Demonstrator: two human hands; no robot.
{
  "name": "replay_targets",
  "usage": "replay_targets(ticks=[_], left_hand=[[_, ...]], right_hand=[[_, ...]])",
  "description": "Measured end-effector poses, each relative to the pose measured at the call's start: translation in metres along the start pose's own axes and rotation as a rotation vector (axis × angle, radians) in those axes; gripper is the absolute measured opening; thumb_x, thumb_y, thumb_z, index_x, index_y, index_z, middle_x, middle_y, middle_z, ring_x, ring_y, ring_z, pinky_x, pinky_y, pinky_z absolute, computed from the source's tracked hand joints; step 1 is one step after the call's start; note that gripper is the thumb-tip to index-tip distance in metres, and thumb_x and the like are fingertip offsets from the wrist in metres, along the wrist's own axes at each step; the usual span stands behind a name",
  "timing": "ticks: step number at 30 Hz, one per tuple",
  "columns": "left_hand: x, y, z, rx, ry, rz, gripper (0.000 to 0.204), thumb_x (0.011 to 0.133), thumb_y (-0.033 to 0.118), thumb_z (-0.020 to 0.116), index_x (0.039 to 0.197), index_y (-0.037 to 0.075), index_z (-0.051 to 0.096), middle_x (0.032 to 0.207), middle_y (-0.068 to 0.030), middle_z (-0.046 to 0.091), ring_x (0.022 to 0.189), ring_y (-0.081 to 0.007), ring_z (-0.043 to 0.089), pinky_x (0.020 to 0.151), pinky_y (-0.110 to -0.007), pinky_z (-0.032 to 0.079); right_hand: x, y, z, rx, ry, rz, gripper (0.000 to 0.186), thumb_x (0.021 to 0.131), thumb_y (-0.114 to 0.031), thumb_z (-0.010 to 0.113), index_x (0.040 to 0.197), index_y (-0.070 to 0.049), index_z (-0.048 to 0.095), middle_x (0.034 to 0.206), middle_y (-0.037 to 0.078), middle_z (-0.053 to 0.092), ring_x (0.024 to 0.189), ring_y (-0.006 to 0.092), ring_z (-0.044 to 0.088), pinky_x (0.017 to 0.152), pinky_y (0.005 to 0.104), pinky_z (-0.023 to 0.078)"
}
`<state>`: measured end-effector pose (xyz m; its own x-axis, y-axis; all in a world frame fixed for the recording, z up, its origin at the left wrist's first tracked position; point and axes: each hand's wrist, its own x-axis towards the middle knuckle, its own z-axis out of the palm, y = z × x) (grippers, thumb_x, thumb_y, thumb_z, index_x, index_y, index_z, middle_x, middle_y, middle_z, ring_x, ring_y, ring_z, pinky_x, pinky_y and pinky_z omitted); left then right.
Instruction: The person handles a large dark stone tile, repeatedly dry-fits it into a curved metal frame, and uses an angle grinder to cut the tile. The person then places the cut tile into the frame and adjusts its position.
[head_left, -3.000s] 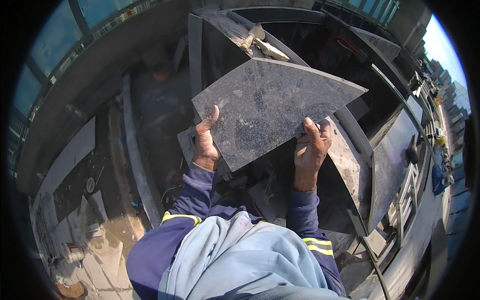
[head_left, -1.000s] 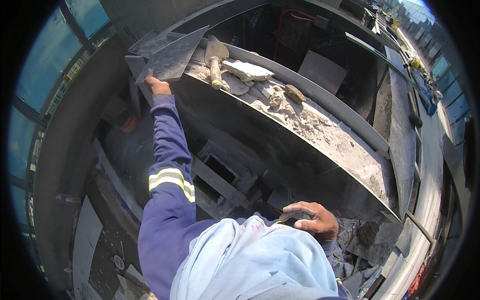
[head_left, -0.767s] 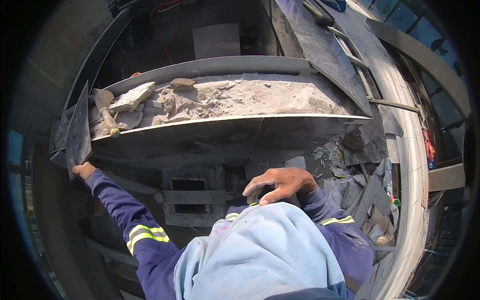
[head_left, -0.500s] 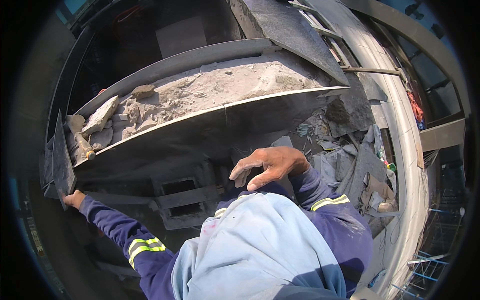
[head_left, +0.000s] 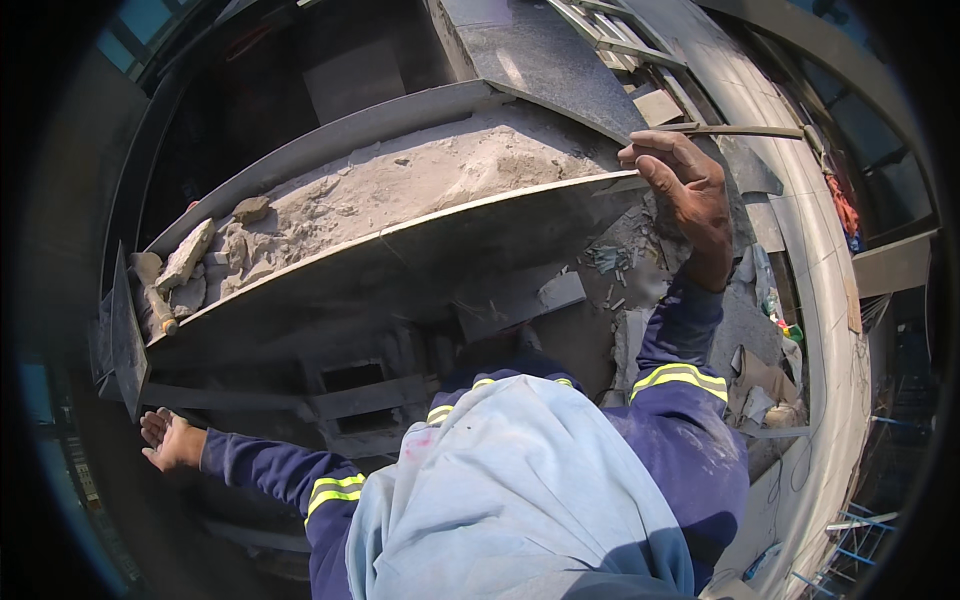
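Observation:
A long ledge (head_left: 430,190) covered with grey mortar runs across in front of me, faced by a thin stone edge strip (head_left: 400,235). My right hand (head_left: 685,190) reaches up to the strip's right end, with its fingers hooked over it. My left hand (head_left: 170,440) hangs low at the left, palm open and holding nothing. Just above it, a dark stone slab piece (head_left: 122,335) stands on edge against the ledge's left end; the hand does not touch it.
Stone lumps (head_left: 190,255) and a wooden-handled tool (head_left: 160,310) lie on the ledge's left part. A large grey slab (head_left: 530,60) leans behind. Rubble and scraps (head_left: 620,260) lie below at right beside a curved pale wall (head_left: 830,330).
My left hand has let go of the dark slab piece and dropped below it. My right hand has risen from my chest to the right end of the ledge's edge strip.

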<state>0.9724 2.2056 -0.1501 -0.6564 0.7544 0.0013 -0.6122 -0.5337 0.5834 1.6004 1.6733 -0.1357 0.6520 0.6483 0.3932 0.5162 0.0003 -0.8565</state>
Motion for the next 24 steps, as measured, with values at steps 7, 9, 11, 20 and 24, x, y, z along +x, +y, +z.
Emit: replay_targets(ticks=[7,9,11,20,24], left_hand=[[-0.398,-0.098,0.117,-0.158,-1.15,-1.351,0.046,0.106,0.023,0.057,0.133,-0.013,0.052,0.133,-0.0291,0.06,0.131,-0.0389,0.057,0.108,-0.048,0.049],[-0.504,-0.151,0.132,0.16,-1.239,-1.302,0.056,0.101,0.024,0.068,0.131,-0.019,0.048,0.132,-0.0358,0.056,0.131,-0.0431,0.057,0.109,-0.052,0.052],[-0.588,-0.19,0.14,0.434,-1.233,-1.347,0.082,0.095,0.03,0.076,0.143,-0.021,0.031,0.138,-0.0374,0.045,0.135,-0.0454,0.05,0.11,-0.053,0.051],[-0.756,-0.247,0.154,0.681,-0.998,-1.266,0.085,0.097,0.03,0.072,0.154,-0.009,0.021,0.156,-0.0356,0.024,0.146,-0.0526,0.03,0.119,-0.061,0.032],[-0.778,-0.26,0.161,0.668,-0.923,-1.33,0.069,0.1,0.025,0.069,0.147,-0.007,0.031,0.149,-0.0298,0.037,0.141,-0.0463,0.04,0.119,-0.06,0.034]], right_hand=[[0.058,0.13,-0.114,-0.317,0.117,0.259,0.048,0.101,-0.044,0.067,0.119,0.0,0.071,0.099,0.01,0.073,0.092,0.0186,0.067,0.081,0.0321,0.053],[0.066,0.156,-0.122,-0.29,0.006,0.224,0.051,0.101,-0.047,0.064,0.115,0.002,0.072,0.089,0.009,0.069,0.082,0.0162,0.061,0.075,0.033,0.049],[0.071,0.174,-0.126,-0.298,-0.032,0.231,0.047,0.102,-0.042,0.064,0.114,0.003,0.071,0.091,0.012,0.071,0.086,0.0205,0.065,0.08,0.0357,0.051],[0.112,0.217,-0.145,-0.119,-0.032,0.164,0.081,0.106,-0.057,0.05,0.154,0.007,0.037,0.157,0.033,0.039,0.148,0.0423,0.037,0.121,0.0459,0.031],[0.131,0.235,-0.147,-0.02,-0.177,0.178,0.081,0.109,-0.055,0.042,0.162,0.004,0.022,0.163,0.032,0.03,0.153,0.0396,0.029,0.124,0.041,0.024]])
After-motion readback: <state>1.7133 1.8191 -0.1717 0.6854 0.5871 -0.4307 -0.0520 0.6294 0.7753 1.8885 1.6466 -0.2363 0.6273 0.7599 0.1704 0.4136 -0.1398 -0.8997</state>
